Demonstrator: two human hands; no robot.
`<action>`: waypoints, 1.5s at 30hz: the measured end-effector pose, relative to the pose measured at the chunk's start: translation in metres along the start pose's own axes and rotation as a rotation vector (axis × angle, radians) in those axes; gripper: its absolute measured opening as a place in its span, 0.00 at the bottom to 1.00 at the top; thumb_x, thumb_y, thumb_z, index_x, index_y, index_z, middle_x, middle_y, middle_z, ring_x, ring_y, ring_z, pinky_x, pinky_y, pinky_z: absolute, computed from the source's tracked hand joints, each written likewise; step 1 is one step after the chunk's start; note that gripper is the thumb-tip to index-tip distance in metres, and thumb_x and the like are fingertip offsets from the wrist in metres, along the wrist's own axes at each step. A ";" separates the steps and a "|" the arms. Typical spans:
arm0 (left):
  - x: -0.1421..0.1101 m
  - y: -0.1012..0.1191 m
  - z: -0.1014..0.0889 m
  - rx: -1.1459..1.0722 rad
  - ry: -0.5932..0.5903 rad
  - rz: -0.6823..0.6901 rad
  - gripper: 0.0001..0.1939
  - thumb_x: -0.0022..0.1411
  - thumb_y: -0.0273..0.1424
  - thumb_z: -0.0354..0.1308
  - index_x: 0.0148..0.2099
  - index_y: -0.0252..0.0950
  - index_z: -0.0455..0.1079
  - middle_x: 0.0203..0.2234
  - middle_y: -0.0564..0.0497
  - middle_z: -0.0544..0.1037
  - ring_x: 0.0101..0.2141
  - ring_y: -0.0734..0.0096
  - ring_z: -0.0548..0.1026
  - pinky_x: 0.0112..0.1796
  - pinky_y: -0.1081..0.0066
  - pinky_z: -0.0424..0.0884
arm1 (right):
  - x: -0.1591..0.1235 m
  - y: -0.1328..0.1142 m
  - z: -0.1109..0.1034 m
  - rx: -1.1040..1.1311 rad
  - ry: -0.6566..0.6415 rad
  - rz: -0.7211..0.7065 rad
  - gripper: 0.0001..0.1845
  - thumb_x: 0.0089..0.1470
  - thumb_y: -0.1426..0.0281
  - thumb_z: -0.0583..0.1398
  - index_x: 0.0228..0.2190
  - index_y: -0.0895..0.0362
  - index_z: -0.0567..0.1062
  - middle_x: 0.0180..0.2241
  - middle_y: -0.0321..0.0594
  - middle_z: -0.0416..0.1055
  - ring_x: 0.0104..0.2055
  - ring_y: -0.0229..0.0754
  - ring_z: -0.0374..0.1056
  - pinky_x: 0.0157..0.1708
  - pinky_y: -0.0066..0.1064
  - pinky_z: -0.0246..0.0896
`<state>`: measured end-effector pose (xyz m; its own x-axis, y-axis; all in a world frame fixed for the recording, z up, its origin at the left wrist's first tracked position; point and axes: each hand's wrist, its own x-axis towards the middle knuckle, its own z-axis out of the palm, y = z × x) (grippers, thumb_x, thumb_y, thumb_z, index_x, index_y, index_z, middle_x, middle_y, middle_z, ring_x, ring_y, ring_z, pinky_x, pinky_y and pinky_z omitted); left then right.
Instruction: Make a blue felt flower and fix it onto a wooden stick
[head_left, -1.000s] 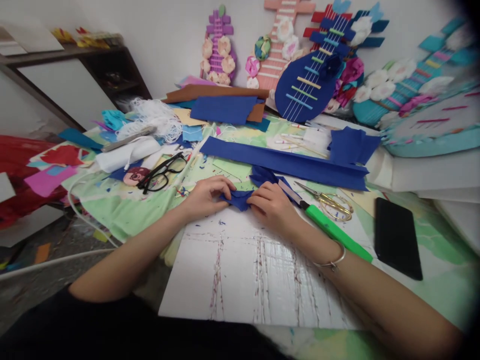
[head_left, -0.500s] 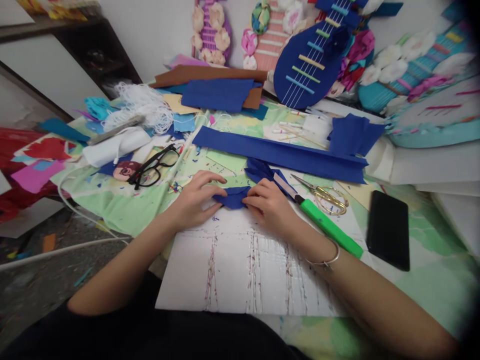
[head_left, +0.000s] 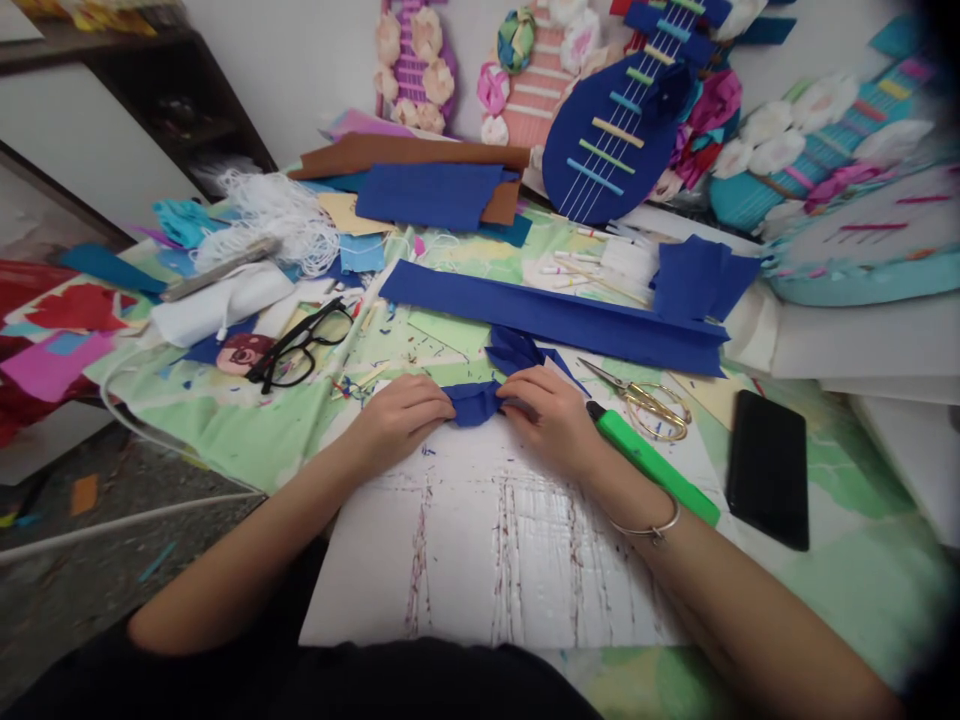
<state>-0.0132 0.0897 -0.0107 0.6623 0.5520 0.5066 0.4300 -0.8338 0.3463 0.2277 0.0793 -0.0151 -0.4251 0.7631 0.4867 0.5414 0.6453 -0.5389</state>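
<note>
A small folded piece of blue felt (head_left: 472, 402) lies at the far edge of a scored white cutting board (head_left: 487, 550). My left hand (head_left: 401, 418) pinches its left end and my right hand (head_left: 555, 415) pinches its right end. Just behind the hands sits another crumpled blue felt piece (head_left: 514, 350). A green-handled craft knife (head_left: 649, 462) lies right of my right hand, touching nothing I hold. Gold scissors (head_left: 649, 398) rest beyond the knife.
A long blue felt strip (head_left: 547, 315) crosses the table behind the hands. Black glasses (head_left: 300, 345) lie at left, a black phone (head_left: 769, 468) at right. Felt sheets, white string (head_left: 281, 215) and decorated paper guitars (head_left: 615, 120) crowd the back.
Both hands have closed in on the blue felt piece and gathered it tighter between them. The view has tilted slightly downward.
</note>
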 end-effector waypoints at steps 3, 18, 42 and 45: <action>0.001 0.001 0.000 -0.017 0.015 -0.006 0.07 0.62 0.24 0.52 0.36 0.37 0.71 0.32 0.49 0.78 0.35 0.69 0.74 0.40 0.64 0.71 | 0.001 -0.001 -0.001 0.021 -0.052 -0.058 0.10 0.55 0.77 0.55 0.32 0.56 0.76 0.35 0.42 0.74 0.39 0.42 0.65 0.40 0.36 0.63; 0.000 0.008 -0.010 -0.042 -0.077 0.024 0.13 0.56 0.20 0.53 0.43 0.36 0.69 0.41 0.45 0.76 0.43 0.62 0.72 0.46 0.58 0.69 | 0.003 -0.001 -0.008 0.045 0.124 0.152 0.12 0.51 0.79 0.54 0.31 0.56 0.76 0.31 0.41 0.72 0.29 0.37 0.66 0.27 0.30 0.61; 0.004 0.024 0.005 -0.099 -0.223 0.024 0.14 0.60 0.26 0.54 0.50 0.35 0.67 0.45 0.42 0.72 0.47 0.58 0.67 0.48 0.54 0.66 | 0.013 0.004 -0.007 0.062 -0.169 0.324 0.07 0.47 0.75 0.64 0.22 0.58 0.71 0.29 0.37 0.66 0.29 0.35 0.60 0.31 0.28 0.55; 0.003 0.024 0.003 -0.160 -0.210 0.027 0.14 0.59 0.24 0.54 0.49 0.36 0.68 0.44 0.43 0.73 0.47 0.60 0.67 0.48 0.56 0.66 | 0.013 0.004 -0.005 0.067 -0.164 0.330 0.07 0.48 0.75 0.64 0.22 0.58 0.71 0.28 0.36 0.66 0.29 0.34 0.60 0.30 0.28 0.54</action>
<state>0.0007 0.0710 -0.0036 0.7924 0.5010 0.3481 0.3191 -0.8267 0.4635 0.2279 0.0919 -0.0072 -0.3491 0.9224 0.1654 0.6224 0.3602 -0.6949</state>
